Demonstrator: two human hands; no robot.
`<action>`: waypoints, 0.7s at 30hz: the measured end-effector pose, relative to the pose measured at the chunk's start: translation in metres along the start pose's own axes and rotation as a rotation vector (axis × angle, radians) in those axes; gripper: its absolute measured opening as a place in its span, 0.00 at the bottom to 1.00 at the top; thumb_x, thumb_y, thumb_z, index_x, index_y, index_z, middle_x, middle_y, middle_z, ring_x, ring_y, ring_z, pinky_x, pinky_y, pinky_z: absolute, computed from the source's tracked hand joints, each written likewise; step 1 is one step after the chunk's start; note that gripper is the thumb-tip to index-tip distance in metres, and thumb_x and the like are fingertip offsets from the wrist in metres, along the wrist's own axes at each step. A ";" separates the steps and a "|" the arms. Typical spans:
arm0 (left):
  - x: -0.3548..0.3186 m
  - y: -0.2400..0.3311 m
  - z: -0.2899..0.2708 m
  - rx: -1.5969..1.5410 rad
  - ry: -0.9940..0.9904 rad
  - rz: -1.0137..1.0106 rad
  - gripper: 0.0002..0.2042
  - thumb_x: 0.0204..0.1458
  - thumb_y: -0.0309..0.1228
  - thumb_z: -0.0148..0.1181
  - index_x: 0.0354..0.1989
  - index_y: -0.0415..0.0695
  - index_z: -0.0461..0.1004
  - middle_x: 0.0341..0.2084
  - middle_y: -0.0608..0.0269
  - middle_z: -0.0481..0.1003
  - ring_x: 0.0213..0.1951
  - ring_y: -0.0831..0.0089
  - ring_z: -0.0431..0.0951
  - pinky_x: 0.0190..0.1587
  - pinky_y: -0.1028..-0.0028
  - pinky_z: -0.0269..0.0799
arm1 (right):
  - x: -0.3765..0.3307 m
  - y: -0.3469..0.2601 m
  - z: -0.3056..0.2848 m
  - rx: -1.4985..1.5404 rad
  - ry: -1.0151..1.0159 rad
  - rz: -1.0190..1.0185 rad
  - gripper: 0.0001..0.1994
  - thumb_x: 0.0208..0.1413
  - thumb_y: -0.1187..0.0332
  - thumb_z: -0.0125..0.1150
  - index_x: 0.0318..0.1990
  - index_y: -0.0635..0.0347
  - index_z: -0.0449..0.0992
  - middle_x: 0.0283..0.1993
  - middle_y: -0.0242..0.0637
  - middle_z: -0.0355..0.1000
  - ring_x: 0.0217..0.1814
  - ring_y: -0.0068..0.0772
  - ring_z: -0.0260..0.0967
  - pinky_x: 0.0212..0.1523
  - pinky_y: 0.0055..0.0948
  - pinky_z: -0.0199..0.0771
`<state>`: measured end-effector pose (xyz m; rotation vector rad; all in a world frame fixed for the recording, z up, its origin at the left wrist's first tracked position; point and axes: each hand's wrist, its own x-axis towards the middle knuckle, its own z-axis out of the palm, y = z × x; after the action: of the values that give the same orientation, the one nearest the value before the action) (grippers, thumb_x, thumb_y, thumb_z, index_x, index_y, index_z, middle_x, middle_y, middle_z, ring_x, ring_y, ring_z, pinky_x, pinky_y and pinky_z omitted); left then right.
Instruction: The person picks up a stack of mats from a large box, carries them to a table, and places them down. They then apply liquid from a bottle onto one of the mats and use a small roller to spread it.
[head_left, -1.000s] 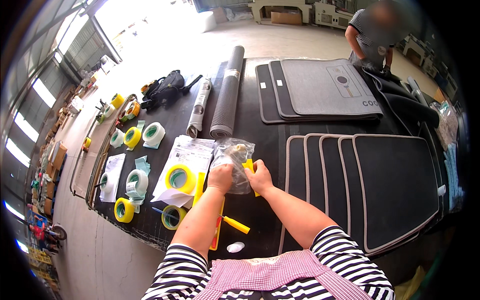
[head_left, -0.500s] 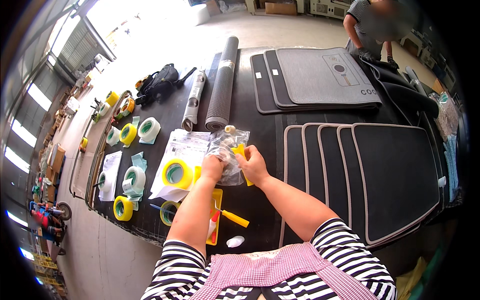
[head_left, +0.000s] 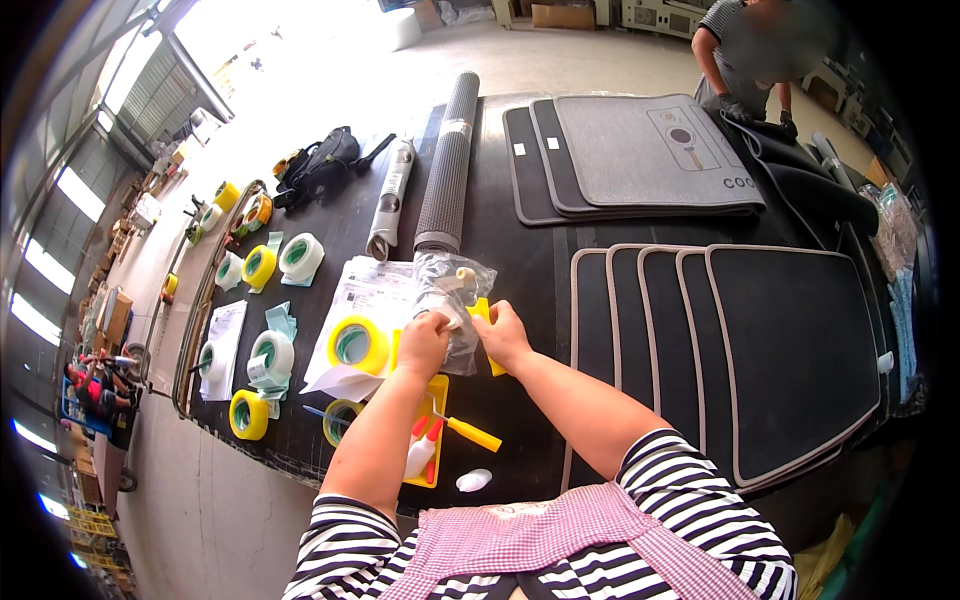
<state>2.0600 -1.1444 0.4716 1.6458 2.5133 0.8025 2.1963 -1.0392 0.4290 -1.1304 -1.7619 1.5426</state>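
My left hand (head_left: 424,342) is closed on a crumpled clear plastic bag (head_left: 462,352) over the dark table. A small cream cylinder (head_left: 465,274) shows at the bag's far side. Just right of it, my right hand (head_left: 505,332) pinches a flat yellow piece (head_left: 480,308), whose lower end sticks out below the fingers; its exact kind is unclear. Below my hands lies a yellow tray (head_left: 438,395), partly behind my left forearm, with white bottles with red tips (head_left: 422,450). A yellow-handled tool (head_left: 473,434) leans across its edge. A small white oval object (head_left: 473,480) lies nearby.
Tape rolls (head_left: 357,344) and printed papers (head_left: 375,285) lie left. Beyond stand a rolled grey mat (head_left: 450,170), a wrapped roll (head_left: 391,195) and a black bag (head_left: 325,170). Black mats (head_left: 790,350) and grey mats (head_left: 640,150) fill the right. A gloved person (head_left: 735,70) works far right.
The plastic bag has shifted slightly and now covers the near end of the rolled mat. My hands moved a little, the right one lower around the yellow piece.
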 end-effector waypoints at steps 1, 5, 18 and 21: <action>-0.003 0.002 -0.004 -0.060 0.048 -0.016 0.08 0.49 0.24 0.61 0.37 0.42 0.81 0.33 0.51 0.81 0.33 0.57 0.82 0.39 0.64 0.77 | -0.001 -0.006 0.000 -0.021 0.007 -0.002 0.18 0.56 0.59 0.65 0.42 0.65 0.68 0.35 0.42 0.73 0.39 0.37 0.74 0.43 0.34 0.73; -0.023 0.003 -0.032 -0.340 -0.037 -0.236 0.11 0.51 0.22 0.59 0.43 0.38 0.79 0.35 0.54 0.81 0.32 0.66 0.82 0.38 0.71 0.77 | -0.005 -0.021 -0.002 -0.161 -0.004 -0.028 0.18 0.54 0.58 0.66 0.39 0.65 0.70 0.38 0.46 0.74 0.42 0.46 0.74 0.45 0.38 0.73; -0.105 0.068 -0.110 -1.206 0.088 -0.467 0.10 0.55 0.19 0.61 0.46 0.33 0.75 0.37 0.55 0.80 0.36 0.72 0.82 0.43 0.75 0.79 | -0.095 -0.093 -0.049 0.397 -0.539 0.190 0.11 0.62 0.63 0.61 0.45 0.62 0.78 0.48 0.36 0.75 0.44 0.22 0.72 0.44 0.25 0.74; -0.114 0.097 -0.118 -1.188 -0.075 -0.449 0.12 0.54 0.18 0.61 0.48 0.33 0.74 0.38 0.55 0.80 0.38 0.72 0.82 0.44 0.75 0.79 | -0.128 -0.112 -0.068 0.683 -0.509 0.172 0.13 0.63 0.65 0.61 0.49 0.62 0.76 0.43 0.35 0.77 0.42 0.24 0.75 0.45 0.26 0.76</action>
<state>2.1570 -1.2606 0.5878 0.6515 1.5696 1.6128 2.2906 -1.1124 0.5678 -0.5815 -1.2322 2.4404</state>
